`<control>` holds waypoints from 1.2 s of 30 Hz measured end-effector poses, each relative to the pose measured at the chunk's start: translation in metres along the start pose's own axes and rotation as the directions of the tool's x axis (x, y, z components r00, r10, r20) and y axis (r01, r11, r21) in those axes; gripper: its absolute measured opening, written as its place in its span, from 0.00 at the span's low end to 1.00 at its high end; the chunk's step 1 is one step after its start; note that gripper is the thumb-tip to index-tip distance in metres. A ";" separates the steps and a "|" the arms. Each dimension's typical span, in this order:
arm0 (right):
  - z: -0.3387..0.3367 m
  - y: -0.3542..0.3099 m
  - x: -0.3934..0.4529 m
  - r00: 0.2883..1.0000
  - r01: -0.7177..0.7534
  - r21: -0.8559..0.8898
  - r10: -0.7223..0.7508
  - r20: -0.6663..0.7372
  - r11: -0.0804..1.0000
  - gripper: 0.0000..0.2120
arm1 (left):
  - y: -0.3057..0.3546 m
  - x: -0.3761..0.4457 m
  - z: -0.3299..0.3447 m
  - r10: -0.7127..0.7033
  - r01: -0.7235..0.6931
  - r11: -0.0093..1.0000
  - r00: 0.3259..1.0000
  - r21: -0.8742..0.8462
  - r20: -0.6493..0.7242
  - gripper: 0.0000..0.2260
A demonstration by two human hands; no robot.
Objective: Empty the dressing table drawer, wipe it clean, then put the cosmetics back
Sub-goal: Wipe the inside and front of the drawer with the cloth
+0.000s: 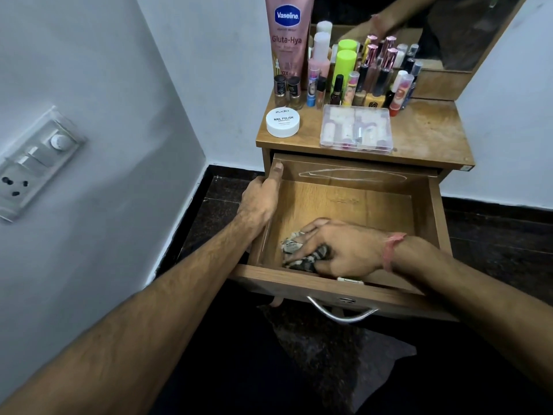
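2 hands: left fingers round drawer edge, right pressing cloth.

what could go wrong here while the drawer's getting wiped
1. The drawer is pulled far out; the right hand pressing the cloth near its front could strain or tip it.
2. Jolting the table could topple the crowded bottles behind the clear box.
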State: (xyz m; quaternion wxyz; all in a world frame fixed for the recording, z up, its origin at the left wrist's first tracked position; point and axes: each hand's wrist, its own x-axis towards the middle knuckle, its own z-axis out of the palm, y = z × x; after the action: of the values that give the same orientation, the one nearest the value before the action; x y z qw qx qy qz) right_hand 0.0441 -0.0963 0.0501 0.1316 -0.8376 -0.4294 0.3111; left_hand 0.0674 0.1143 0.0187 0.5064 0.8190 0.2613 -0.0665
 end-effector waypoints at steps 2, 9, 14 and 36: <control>-0.012 0.013 -0.007 0.999 -0.048 -0.049 0.048 -0.015 0.998 0.25 | -0.001 0.002 -0.001 -0.002 0.002 1.000 1.000 -0.008 0.005 0.39; -0.020 0.040 -0.010 0.937 -0.257 -0.139 0.212 -0.279 0.956 0.28 | -0.001 0.002 -0.001 -0.006 0.007 0.999 1.000 -0.043 0.022 0.39; -0.022 0.034 -0.049 0.977 -0.207 -0.051 0.210 0.041 0.977 0.23 | -0.004 0.004 -0.001 0.005 -0.003 0.999 0.999 -0.053 0.033 0.38; 0.014 -0.032 0.038 0.968 -0.093 0.617 0.217 -0.128 0.782 0.16 | 0.007 -0.007 -0.004 -0.048 0.051 0.993 0.998 -0.109 0.032 0.38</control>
State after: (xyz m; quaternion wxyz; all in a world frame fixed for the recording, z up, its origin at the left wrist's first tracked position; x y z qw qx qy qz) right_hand 0.0315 -0.0478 0.0391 0.4073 -0.8097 -0.2218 0.3595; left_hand 0.0641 0.1131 0.0291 0.5526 0.7822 0.2775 -0.0765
